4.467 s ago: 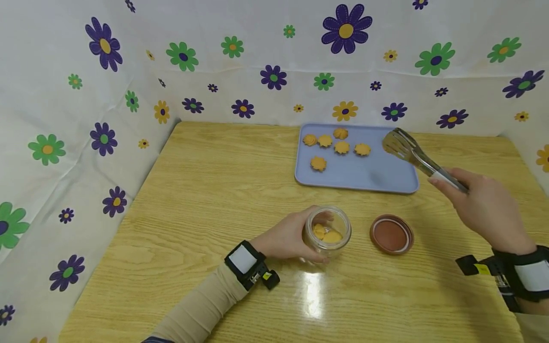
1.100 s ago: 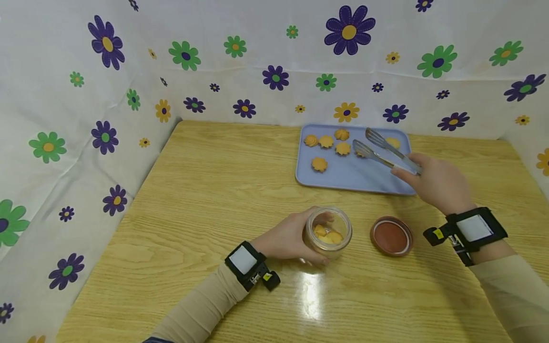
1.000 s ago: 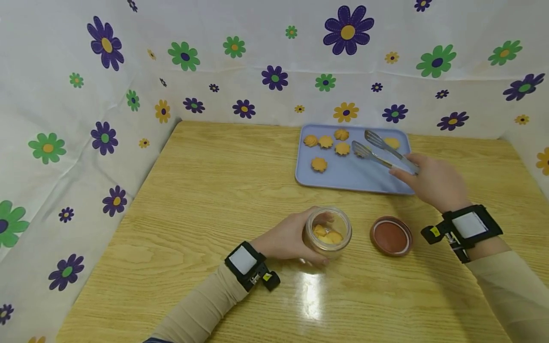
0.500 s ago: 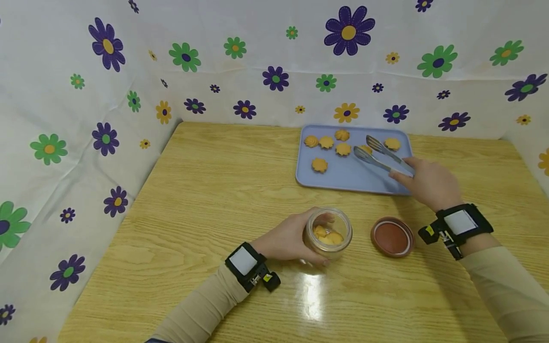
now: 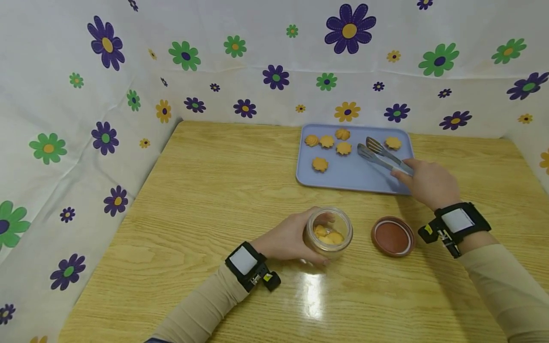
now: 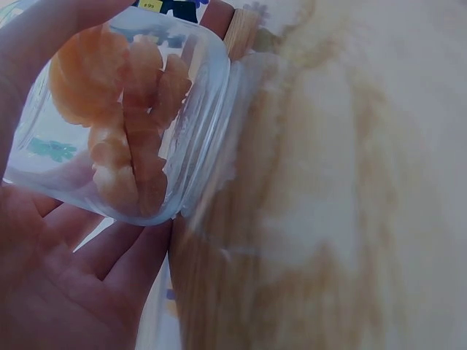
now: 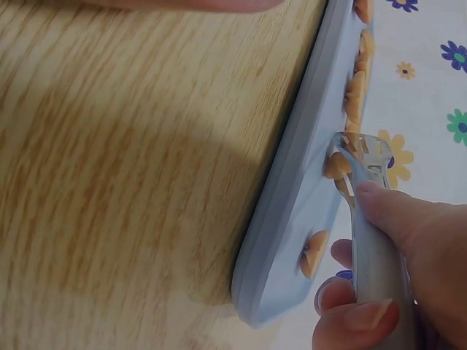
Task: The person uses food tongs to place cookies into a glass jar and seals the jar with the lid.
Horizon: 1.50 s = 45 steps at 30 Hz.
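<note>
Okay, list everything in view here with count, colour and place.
Table: one, wood-toned, centre of view
Tray: one, blue, table's far side
Tongs: one, silver, over tray
Tongs cookie: one, golden, at their tips
Other tray cookies: six, golden, lying loose
Lid: one, reddish-brown, on table
Jar: one, clear, left of lid
Jar cookies: several, golden, inside; number unclear
Cloth: number unclear, white, flowered, around table
Left hand: one, around jar
Right hand: one, holding tongs
Wristbands: two, black, at wrists
Sleeves: two, beige, on forearms
</note>
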Each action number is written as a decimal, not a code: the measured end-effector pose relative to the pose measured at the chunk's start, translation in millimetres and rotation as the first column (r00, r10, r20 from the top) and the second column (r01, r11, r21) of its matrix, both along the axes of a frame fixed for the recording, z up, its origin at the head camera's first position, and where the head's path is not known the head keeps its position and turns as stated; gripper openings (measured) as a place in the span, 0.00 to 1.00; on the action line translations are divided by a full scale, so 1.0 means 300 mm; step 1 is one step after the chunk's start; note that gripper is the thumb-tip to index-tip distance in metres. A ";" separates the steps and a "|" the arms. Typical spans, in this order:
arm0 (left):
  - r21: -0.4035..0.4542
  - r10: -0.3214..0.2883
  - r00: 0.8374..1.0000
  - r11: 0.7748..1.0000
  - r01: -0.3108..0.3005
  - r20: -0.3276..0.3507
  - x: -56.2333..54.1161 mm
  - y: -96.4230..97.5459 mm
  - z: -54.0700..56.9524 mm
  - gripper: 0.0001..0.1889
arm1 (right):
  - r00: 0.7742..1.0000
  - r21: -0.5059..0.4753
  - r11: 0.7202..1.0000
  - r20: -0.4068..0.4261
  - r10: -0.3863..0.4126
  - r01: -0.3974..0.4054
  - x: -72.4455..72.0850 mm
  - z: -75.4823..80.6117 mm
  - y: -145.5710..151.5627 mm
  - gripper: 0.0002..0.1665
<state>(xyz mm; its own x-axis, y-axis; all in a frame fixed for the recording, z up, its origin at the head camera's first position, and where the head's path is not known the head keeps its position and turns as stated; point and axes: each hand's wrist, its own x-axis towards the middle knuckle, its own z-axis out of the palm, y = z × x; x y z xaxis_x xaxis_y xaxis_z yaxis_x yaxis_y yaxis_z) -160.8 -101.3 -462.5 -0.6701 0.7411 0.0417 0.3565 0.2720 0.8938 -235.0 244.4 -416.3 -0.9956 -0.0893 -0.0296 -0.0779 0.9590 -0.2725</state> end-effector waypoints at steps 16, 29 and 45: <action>0.001 0.001 1.000 1.000 -0.001 0.001 0.002 -0.001 0.004 0.47 | 1.000 -0.038 0.999 0.017 -0.006 0.007 0.011 0.009 0.012 0.35; 0.000 0.005 1.000 1.000 -0.005 -0.001 -0.001 0.002 0.002 0.46 | 0.997 -0.157 0.985 -0.056 0.057 -0.065 0.116 0.126 0.015 0.39; -0.001 0.008 1.000 1.000 -0.008 -0.004 0.001 0.003 0.005 0.46 | 0.965 -0.195 0.956 -0.191 0.182 -0.219 0.330 0.330 -0.044 0.15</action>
<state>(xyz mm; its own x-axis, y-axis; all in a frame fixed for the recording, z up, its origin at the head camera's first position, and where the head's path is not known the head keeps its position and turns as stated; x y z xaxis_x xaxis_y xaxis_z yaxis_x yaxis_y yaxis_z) -160.4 -100.6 -461.0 -0.6756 0.7360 0.0439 0.3582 0.2756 0.8920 -136.0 231.4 -317.3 -0.9451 -0.2730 0.1794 -0.3251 0.8399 -0.4345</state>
